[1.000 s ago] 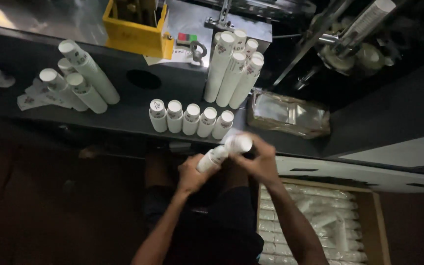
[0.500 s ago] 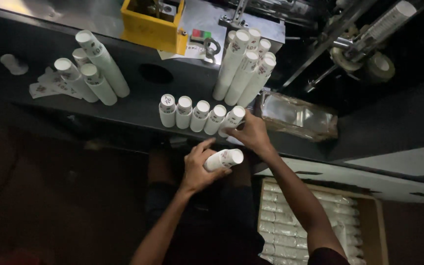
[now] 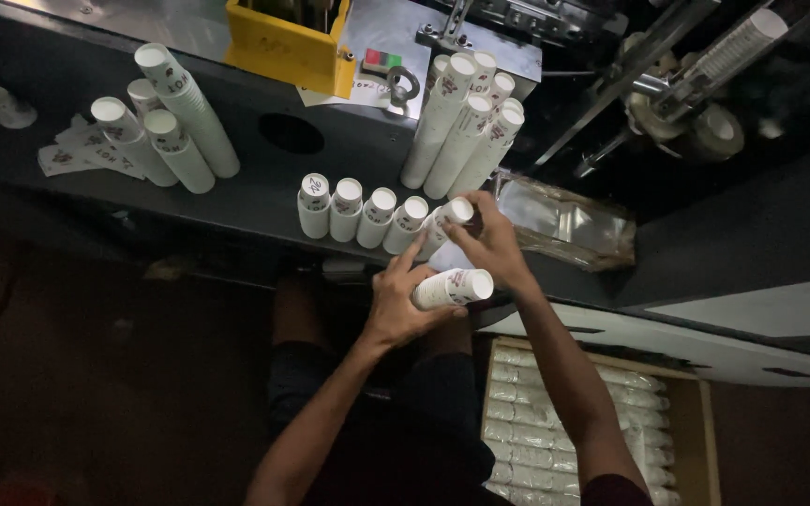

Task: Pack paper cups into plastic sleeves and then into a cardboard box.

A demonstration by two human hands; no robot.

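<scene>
Dark worktop [image 3: 236, 201] of a cup-making machine runs under me, dim all round, with a yellow housing [image 3: 283, 42] at the back. My left hand [image 3: 400, 305] is closed around a short stack of white paper cups [image 3: 452, 288], lying on its side just below the worktop's front edge, rims pointing right. The cups are plain white with a small dark-red print on the wall, nested tightly so only the top rim shows as a bright oval. My right hand [image 3: 489, 244] reaches up to the row of short stacks [image 3: 377, 214] on the worktop and is clasped on the rightmost one [image 3: 447, 220], fingers wrapped over its top end.

As I judge it, the work is midway: four short stacks besides the gripped one stand lined up, waiting, and one is already in my left hand. Behind the row lean taller cup stacks [image 3: 461, 122], and more tall ones [image 3: 180, 117] lie to the left beside some flat paper blanks [image 3: 67, 157]. Clear plastic sleeves [image 3: 564, 220] lie crumpled just right of my right hand. Below, a cardboard carton [image 3: 696, 412] already holds many bagged stacks [image 3: 536, 440], yet it doesn't look full from here.
</scene>
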